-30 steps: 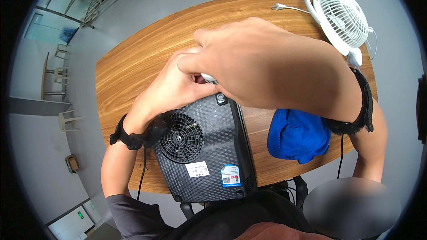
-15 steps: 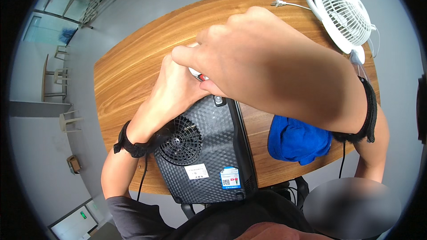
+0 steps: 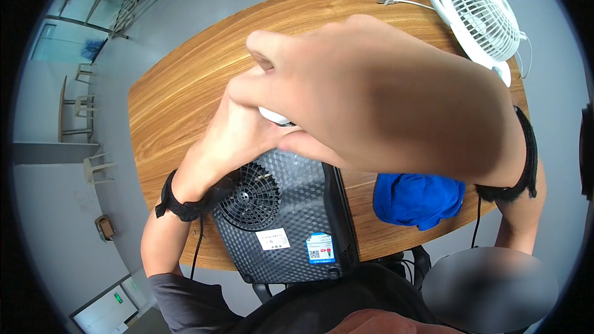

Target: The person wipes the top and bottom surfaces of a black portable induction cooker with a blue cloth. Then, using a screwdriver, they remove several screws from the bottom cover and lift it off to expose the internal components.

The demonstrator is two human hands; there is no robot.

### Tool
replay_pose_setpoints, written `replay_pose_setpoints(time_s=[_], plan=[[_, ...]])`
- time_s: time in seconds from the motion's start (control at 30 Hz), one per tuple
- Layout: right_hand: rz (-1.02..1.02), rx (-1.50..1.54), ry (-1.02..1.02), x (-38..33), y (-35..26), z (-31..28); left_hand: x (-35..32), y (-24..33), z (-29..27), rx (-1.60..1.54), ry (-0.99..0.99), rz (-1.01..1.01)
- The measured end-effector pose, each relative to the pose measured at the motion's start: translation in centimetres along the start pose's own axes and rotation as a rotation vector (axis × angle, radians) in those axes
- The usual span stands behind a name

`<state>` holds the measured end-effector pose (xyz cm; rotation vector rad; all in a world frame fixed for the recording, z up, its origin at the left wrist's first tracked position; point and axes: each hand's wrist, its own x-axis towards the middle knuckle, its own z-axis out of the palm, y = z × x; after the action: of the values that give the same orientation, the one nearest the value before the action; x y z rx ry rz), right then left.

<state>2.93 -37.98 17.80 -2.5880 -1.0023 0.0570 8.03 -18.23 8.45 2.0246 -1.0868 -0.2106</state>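
Note:
My left hand (image 3: 238,120) is closed above the far end of a black appliance, which looks like an induction cooker (image 3: 303,210) lying with its underside up. Over and against it is my right hand (image 3: 303,68), its fingers curled and mostly hidden behind its own back. Between the two hands shows a sliver of a small white object (image 3: 273,115) with a dark edge; its kind cannot be made out. The cooker's underside has a round black fan grille (image 3: 249,196), a white label (image 3: 273,239) and a blue-and-white sticker (image 3: 320,248).
A crumpled blue cloth item, perhaps a cap (image 3: 417,200), lies right of the cooker. At the far right of the wooden table (image 3: 185,93) stands a white fan (image 3: 482,18), its cord ending in a white plug (image 3: 388,0). Stools (image 3: 97,168) stand on the floor at left.
My right hand has turned, and its wrist has moved a little nearer and rightward. A red spot on the white object is now out of sight, and the cooker's far foot is covered.

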Motion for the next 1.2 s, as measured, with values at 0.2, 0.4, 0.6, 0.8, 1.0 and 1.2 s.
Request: replay_pose_setpoints(time_s=[0.2,0.4,0.6,0.8,1.0,1.2], plan=[[0.111,-0.005,-0.038,0.6,1.2,2.0,0.0,-0.8,0.0,0.086,-0.066,-0.074],[0.067,0.131,-0.003,-0.2,0.9,1.3,0.6,0.7,-1.0,-0.059,-0.105,-0.056],[0.05,-0.077,0.067,-0.3,0.4,0.8,0.6,0.0,-0.9,0.056,-0.095,-0.136],[0.121,-0.126,0.074,0.8,0.8,1.7,0.6,-0.3,0.0,0.051,0.005,-0.096],[0.13,-0.053,0.021,0.9,0.0,-0.4,0.3,-0.5,0.0,-0.001,0.03,-0.063],[0.075,-0.04,0.131,0.2,-0.1,-0.5,0.6,-0.7,-0.6,0.087,0.013,-0.004]])
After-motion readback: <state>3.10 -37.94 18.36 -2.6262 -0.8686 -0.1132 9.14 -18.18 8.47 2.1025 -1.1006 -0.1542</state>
